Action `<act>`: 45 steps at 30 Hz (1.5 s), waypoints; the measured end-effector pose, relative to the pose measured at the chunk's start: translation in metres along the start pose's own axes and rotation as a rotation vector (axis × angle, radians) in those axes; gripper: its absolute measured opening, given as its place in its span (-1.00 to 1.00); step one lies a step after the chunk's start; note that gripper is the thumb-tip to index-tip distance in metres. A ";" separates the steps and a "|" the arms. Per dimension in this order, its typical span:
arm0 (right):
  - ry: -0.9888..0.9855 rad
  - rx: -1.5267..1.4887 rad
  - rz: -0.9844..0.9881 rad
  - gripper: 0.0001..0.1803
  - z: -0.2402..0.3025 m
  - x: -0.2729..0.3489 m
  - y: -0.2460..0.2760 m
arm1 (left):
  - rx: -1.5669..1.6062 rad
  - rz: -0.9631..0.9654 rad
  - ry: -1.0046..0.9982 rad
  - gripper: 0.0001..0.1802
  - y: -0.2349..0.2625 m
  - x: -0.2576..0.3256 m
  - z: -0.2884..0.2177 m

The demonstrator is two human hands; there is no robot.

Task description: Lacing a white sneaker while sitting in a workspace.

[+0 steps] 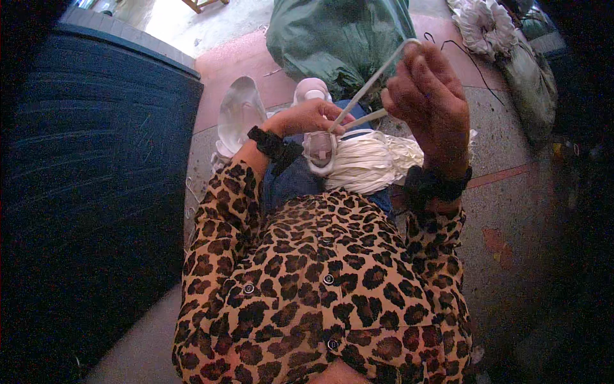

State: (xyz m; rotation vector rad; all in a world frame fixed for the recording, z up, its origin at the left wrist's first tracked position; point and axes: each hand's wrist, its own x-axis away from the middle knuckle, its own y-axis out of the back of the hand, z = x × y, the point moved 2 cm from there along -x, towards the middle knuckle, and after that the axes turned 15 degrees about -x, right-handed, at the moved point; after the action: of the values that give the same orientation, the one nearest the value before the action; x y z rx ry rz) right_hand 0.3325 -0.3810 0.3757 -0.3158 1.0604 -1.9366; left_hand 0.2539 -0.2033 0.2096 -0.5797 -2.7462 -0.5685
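My right hand (430,96) is raised, its fingers pinched on a white shoelace (376,78). From there the shoelace slants down to my left hand (312,118), which is closed around it at the opening of a white shoe (318,153). A second strand runs between the two hands lower down. The shoe rests on my lap, its pale insole showing and its front hidden under my left hand. A thick bundle of white shoelaces (363,163) lies across my thigh, right of the shoe. Beyond my left hand is a rounded pale pink-white piece (311,89), possibly the shoe's toe.
A large green sack (339,38) stands ahead of me. To the left, a shiny whitish shoe-shaped piece (242,109) sits beside a dark blue panelled surface (102,160). A ruffled white bundle (484,25) and a greyish sack (527,89) lie at the far right, near a thin black cord (474,68).
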 end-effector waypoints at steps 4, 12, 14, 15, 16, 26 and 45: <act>0.043 0.086 -0.131 -0.78 0.000 -0.015 0.013 | 0.037 0.046 -0.102 -0.75 0.005 -0.011 0.015; 0.112 -0.164 -0.448 -0.78 0.021 -0.007 0.195 | 1.350 -0.872 0.099 -0.83 0.132 0.073 0.107; 0.011 0.282 -0.443 -0.77 -0.006 0.014 0.234 | 1.206 -0.902 0.153 -0.87 0.142 0.103 0.136; -0.027 0.531 -0.461 -0.76 -0.029 0.025 0.235 | 1.108 -0.862 0.216 -0.88 0.136 0.112 0.141; -0.069 0.778 -0.474 -0.75 -0.051 0.035 0.235 | 1.008 -0.824 0.278 -0.89 0.127 0.120 0.144; -0.150 1.834 0.042 -0.89 -0.175 0.078 0.191 | -0.335 -0.582 0.266 -0.59 -0.057 0.063 0.109; -0.015 1.926 0.088 -0.87 -0.206 0.072 0.186 | -0.433 -0.716 0.415 -0.68 -0.074 0.064 0.127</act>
State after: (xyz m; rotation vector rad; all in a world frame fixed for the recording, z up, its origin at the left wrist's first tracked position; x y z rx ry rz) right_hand 0.2798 -0.3700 0.0943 0.7623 -1.0037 -1.9790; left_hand 0.1416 -0.1903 0.0955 0.4440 -2.3664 -1.2878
